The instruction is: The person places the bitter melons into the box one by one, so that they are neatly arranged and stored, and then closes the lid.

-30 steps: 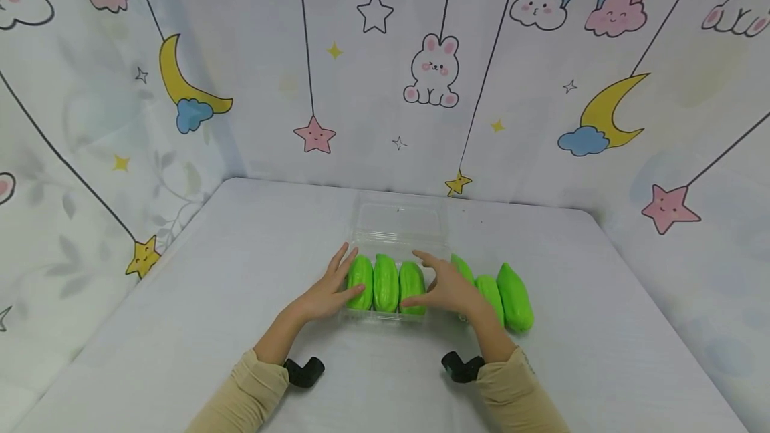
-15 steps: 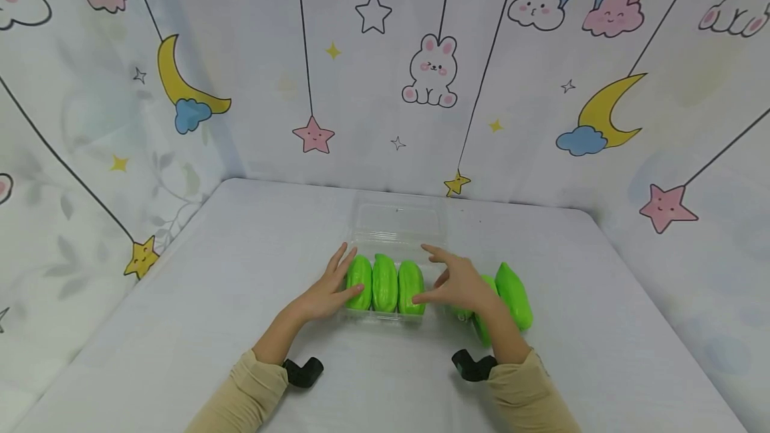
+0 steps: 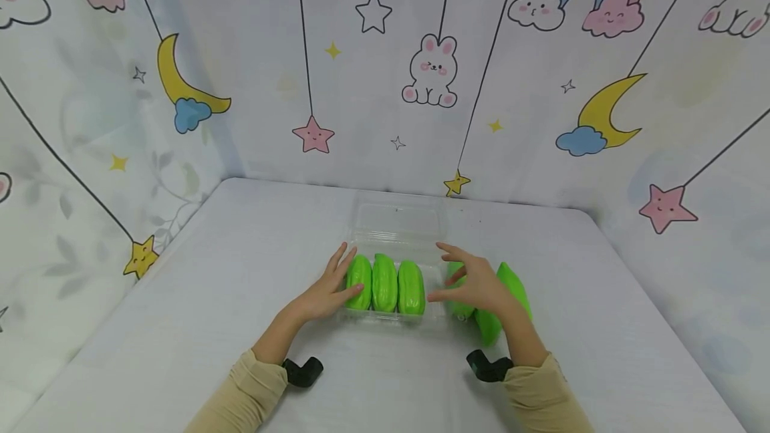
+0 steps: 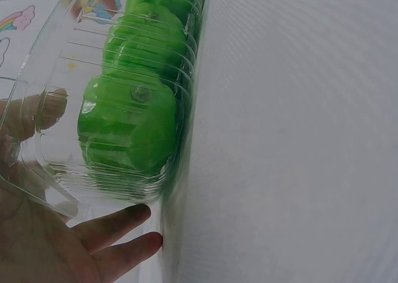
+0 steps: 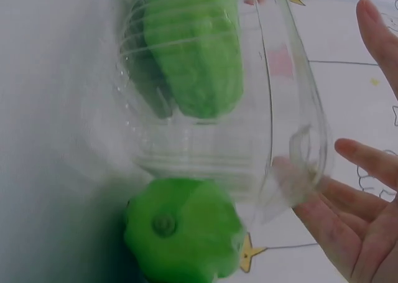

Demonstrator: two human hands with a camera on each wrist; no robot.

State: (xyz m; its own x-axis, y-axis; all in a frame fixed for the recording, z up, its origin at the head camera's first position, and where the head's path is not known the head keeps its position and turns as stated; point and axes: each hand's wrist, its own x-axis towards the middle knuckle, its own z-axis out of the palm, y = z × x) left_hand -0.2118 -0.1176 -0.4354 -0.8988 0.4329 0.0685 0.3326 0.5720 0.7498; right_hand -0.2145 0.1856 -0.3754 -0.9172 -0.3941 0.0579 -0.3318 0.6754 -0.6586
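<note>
Three long, ridged green gourd-like vegetables lie side by side in a clear plastic box. Its hinged lid is folded back. At the box's left end is my left hand, fingers straight and spread outside the wall, thumb over the leftmost vegetable. In the left wrist view that thumb shows behind the clear rim. My right hand hovers at the box's right end, fingers apart and holding nothing, partly covering a green vegetable. That one's stem end faces the right wrist camera.
Two more green vegetables, one lying aslant and one further right, are partly hidden by my right arm. A white cloth covers the table. Behind it hangs a printed curtain.
My right hand has moved right, from the rightmost vegetable in the box to beyond the box's end. One loose vegetable has shifted nearer to me and turned. My left hand stays put.
</note>
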